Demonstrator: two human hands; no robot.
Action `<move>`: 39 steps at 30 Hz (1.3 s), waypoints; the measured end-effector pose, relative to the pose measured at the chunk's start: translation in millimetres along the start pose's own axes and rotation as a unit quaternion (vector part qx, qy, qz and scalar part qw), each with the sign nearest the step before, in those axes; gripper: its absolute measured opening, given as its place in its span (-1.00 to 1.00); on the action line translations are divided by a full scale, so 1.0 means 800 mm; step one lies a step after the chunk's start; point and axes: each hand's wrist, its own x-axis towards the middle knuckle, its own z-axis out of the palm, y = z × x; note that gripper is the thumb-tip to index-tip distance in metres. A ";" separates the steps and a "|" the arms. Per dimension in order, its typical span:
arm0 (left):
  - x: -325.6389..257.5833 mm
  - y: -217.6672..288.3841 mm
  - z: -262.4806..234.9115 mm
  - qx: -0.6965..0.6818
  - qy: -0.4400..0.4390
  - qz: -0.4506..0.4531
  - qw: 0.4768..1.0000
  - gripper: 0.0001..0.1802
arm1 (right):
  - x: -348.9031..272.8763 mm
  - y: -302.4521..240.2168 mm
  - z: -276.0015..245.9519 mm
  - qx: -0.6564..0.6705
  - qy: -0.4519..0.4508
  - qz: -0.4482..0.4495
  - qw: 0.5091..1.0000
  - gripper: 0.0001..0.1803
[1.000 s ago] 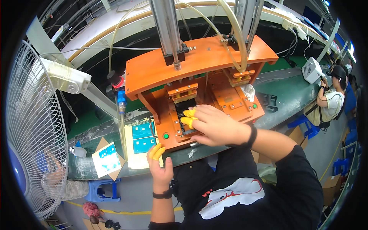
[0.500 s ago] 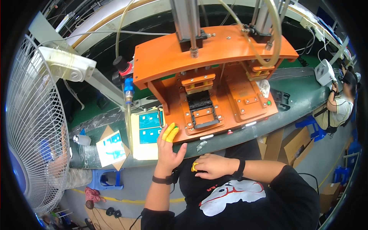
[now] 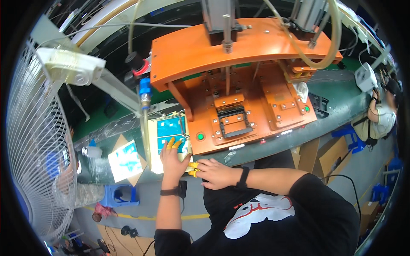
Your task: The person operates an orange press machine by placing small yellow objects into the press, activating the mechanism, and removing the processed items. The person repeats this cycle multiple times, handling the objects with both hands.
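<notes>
My left hand (image 3: 172, 164) lies open over a blue sheet (image 3: 167, 128) with small pale squares, its yellow-covered fingertips on the sheet's lower part. Beside its thumb is my right hand (image 3: 218, 174); its fingers, two with yellow covers, stretch left to the corner of the cream backing (image 3: 156, 164) under the sheet. I see nothing held in either hand. On the orange press (image 3: 200, 147), the left pressing block (image 3: 228, 101) is down against a black frame-shaped part (image 3: 235, 121). A green button (image 3: 200, 136) shows at the press's front left corner.
A white-and-blue sheet on cardboard (image 3: 127, 160) and a small bottle (image 3: 92, 152) lie left on the green bench. A large fan (image 3: 42, 141) stands far left. Another black part (image 3: 319, 105) lies right of the press. A co-worker (image 3: 382, 115) sits far right.
My left hand has left the green button and moved left onto the blue sheet. My right hand has moved left beside it. The left pressing block has come down onto the black part.
</notes>
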 end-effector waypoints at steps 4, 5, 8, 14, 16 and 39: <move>0.002 -0.033 0.033 -0.029 0.057 0.042 0.997 -0.37 | 0.005 0.004 0.013 -0.066 -0.058 0.016 0.996 -0.54; 0.000 -0.035 0.035 -0.041 0.063 0.026 0.997 -0.40 | 0.002 0.009 0.029 -0.070 -0.032 -0.005 0.997 -0.54; -0.007 -0.032 0.028 -0.059 0.041 0.000 0.997 -0.44 | -0.004 0.019 0.055 -0.090 0.022 -0.039 0.995 -0.47; 0.017 0.044 -0.027 -0.015 0.032 0.086 0.996 -0.34 | -0.009 0.020 0.052 -0.073 0.031 -0.043 0.996 -0.45; 0.013 0.032 -0.021 0.000 0.044 0.113 0.993 -0.38 | -0.008 0.017 0.049 -0.080 0.029 -0.041 0.996 -0.45; 0.035 -0.218 -0.174 -0.205 0.345 -0.255 0.880 -0.67 | -0.011 0.000 0.007 -0.038 0.023 -0.035 0.998 -0.54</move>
